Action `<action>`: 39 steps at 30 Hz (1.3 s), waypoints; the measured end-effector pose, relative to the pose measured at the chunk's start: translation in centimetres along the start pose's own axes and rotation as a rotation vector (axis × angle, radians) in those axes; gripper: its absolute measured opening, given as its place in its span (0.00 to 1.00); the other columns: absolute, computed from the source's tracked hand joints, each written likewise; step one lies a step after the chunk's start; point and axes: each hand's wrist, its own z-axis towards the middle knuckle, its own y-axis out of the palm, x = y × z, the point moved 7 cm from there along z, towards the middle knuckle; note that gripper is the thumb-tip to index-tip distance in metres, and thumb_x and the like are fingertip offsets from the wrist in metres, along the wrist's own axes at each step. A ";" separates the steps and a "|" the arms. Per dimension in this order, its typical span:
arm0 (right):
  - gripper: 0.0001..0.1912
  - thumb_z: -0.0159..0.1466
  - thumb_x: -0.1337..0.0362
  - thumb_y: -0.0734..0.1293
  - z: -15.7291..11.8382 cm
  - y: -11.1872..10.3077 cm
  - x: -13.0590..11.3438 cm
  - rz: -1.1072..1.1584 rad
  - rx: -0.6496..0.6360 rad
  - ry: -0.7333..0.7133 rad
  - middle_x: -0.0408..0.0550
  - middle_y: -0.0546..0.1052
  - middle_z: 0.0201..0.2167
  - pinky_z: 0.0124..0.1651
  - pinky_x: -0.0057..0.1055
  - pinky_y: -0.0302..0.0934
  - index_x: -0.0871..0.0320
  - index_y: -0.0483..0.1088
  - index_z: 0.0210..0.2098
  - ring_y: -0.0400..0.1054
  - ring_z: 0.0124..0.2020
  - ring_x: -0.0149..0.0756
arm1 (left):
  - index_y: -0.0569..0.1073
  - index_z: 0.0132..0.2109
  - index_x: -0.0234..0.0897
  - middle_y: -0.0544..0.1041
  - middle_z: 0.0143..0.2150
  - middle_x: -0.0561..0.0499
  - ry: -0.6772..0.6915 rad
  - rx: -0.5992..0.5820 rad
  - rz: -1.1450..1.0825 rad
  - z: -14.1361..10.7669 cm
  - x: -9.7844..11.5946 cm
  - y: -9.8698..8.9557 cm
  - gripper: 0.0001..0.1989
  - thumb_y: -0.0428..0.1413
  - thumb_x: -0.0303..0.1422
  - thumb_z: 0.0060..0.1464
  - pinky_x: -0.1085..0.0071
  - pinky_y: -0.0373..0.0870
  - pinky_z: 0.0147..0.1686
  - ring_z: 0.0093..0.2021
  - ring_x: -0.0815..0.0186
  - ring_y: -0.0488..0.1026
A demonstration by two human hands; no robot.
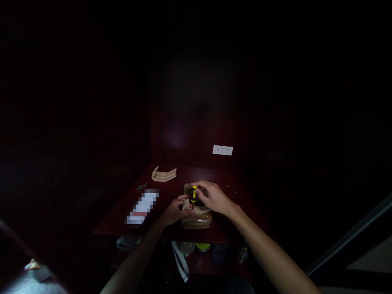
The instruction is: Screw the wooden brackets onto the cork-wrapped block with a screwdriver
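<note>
Seemingly partway, the right hand (216,197) grips a yellow-and-black screwdriver (194,193) over a curved, pale wooden piece (201,210) the left hand (173,211) steadies, with similar pieces (164,176) lying apart, far left.

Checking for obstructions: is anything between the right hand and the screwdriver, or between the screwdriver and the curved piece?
Nothing visible separates the right hand from the screwdriver in its grip. The left hand's fingers are close beside the tip, at the curved piece; what lies directly under it is too small to tell.
</note>
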 end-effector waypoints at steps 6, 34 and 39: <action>0.12 0.64 0.65 0.61 0.4 0.4 0.4 0.073 -0.005 0.008 0.49 0.74 0.38 0.39 0.29 0.64 0.57 0.68 0.46 0.69 0.35 0.31 | 0.80 0.34 0.36 0.70 0.55 0.44 -0.017 -0.016 -0.008 -0.3 0.6 -0.1 0.15 0.64 0.42 0.41 0.65 0.62 0.55 0.55 0.55 0.67; 0.12 0.63 0.60 0.64 -0.1 -0.5 1.6 0.019 0.149 0.077 0.50 0.75 0.37 0.37 0.31 0.64 0.57 0.72 0.44 0.69 0.34 0.34 | 0.80 0.37 0.37 0.67 0.58 0.41 -0.022 0.004 -0.044 -0.1 0.0 0.1 0.17 0.65 0.41 0.40 0.64 0.58 0.59 0.58 0.55 0.64; 0.14 0.66 0.62 0.59 -0.4 -0.3 0.7 -0.020 0.125 0.027 0.50 0.75 0.42 0.44 0.33 0.63 0.55 0.70 0.49 0.70 0.40 0.35 | 0.80 0.37 0.37 0.69 0.56 0.42 -0.010 0.001 -0.046 -0.1 0.2 0.1 0.16 0.64 0.41 0.41 0.64 0.59 0.58 0.59 0.55 0.63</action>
